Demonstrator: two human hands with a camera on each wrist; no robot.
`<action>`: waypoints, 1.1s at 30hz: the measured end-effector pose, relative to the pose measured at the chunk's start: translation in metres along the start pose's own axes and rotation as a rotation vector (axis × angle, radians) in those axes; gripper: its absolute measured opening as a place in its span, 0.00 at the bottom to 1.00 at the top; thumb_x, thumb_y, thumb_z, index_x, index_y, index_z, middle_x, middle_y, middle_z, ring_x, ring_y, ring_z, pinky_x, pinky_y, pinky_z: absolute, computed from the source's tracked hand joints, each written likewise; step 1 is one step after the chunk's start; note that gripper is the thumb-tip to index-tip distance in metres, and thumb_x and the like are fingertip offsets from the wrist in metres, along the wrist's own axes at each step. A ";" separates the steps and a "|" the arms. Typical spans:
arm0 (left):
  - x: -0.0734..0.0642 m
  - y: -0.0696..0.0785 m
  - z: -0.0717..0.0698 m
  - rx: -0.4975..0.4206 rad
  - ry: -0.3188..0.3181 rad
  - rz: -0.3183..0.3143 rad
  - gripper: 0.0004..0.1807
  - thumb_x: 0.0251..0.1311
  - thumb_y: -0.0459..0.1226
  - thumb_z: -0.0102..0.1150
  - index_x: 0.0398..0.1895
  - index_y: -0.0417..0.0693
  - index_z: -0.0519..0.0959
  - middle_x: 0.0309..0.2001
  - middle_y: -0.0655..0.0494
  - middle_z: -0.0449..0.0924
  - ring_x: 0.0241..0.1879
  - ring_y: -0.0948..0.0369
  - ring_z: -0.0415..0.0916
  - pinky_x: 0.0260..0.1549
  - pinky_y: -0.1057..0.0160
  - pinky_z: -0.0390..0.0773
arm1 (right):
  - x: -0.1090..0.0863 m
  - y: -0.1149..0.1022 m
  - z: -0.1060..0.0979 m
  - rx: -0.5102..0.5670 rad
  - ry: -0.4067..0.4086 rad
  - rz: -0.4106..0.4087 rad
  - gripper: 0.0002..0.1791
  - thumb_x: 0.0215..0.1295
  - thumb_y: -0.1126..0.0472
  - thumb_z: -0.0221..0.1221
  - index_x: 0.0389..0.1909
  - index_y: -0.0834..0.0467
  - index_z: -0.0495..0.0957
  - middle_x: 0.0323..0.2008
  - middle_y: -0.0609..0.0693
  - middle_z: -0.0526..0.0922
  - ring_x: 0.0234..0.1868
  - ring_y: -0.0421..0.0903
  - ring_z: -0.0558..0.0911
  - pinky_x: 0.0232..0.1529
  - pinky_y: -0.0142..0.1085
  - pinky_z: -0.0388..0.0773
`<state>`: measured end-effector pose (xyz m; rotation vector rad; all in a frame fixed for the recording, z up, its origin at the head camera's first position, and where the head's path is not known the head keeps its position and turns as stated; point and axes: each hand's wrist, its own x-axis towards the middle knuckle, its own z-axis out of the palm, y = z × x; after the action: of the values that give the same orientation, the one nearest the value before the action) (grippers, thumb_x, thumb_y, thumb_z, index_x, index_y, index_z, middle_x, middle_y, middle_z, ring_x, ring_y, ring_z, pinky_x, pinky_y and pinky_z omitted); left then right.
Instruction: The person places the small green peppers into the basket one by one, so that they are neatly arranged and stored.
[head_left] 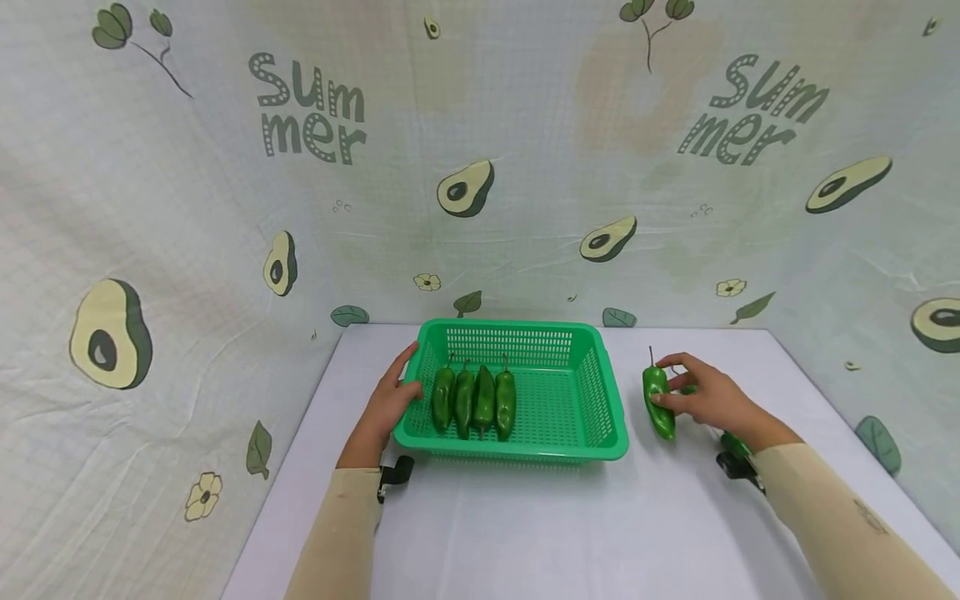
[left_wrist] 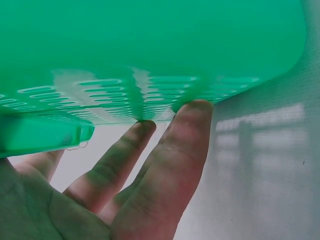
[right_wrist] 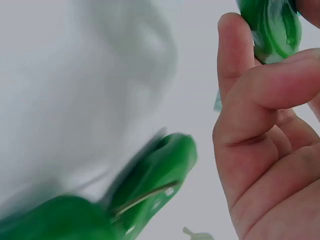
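Note:
A green plastic basket point(head_left: 517, 451) stands on the white table with several green chili peppers point(head_left: 483, 398) side by side in its left half. My left hand point(head_left: 388, 408) holds the basket's left side, the thumb over the rim. In the left wrist view its fingers point(left_wrist: 170, 165) lie against the slotted outer wall. Right of the basket, my right hand point(head_left: 705, 396) pinches another green chili pepper point(head_left: 658, 404) between thumb and fingers, its stem upward. In the right wrist view, the fingers hide part of this pepper point(right_wrist: 275, 30).
More green chili peppers point(head_left: 735, 446) lie on the table under and beside the right hand and wrist, partly hidden; some show blurred in the right wrist view point(right_wrist: 155, 175). A printed cloth point(head_left: 525, 275) hangs behind the table point(head_left: 510, 533) and along its sides.

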<state>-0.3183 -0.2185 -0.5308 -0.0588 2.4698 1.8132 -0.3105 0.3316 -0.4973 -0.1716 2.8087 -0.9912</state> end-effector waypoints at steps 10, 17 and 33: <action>-0.001 0.000 -0.005 0.004 0.001 0.003 0.50 0.55 0.36 0.55 0.82 0.84 0.57 0.69 0.41 0.73 0.51 0.47 0.74 0.40 0.53 0.75 | 0.025 -0.043 -0.007 0.088 -0.027 -0.063 0.45 0.67 0.41 0.70 0.80 0.49 0.63 0.56 0.64 0.81 0.39 0.52 0.89 0.33 0.45 0.80; -0.001 -0.001 -0.007 0.005 0.000 0.004 0.50 0.56 0.35 0.55 0.83 0.82 0.57 0.71 0.42 0.70 0.52 0.47 0.73 0.41 0.53 0.74 | 0.040 -0.070 -0.019 0.078 -0.011 -0.089 0.44 0.67 0.41 0.69 0.79 0.49 0.63 0.56 0.64 0.81 0.38 0.49 0.89 0.34 0.45 0.80; -0.003 0.000 -0.001 -0.016 0.005 -0.004 0.49 0.55 0.37 0.56 0.80 0.88 0.59 0.67 0.44 0.75 0.49 0.48 0.74 0.40 0.52 0.74 | 0.068 -0.127 -0.011 0.147 -0.076 -0.200 0.42 0.64 0.45 0.73 0.75 0.48 0.66 0.57 0.64 0.81 0.37 0.55 0.89 0.36 0.47 0.82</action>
<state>-0.3155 -0.2198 -0.5305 -0.0691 2.4572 1.8331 -0.3720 0.2293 -0.4156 -0.4684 2.6770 -1.2017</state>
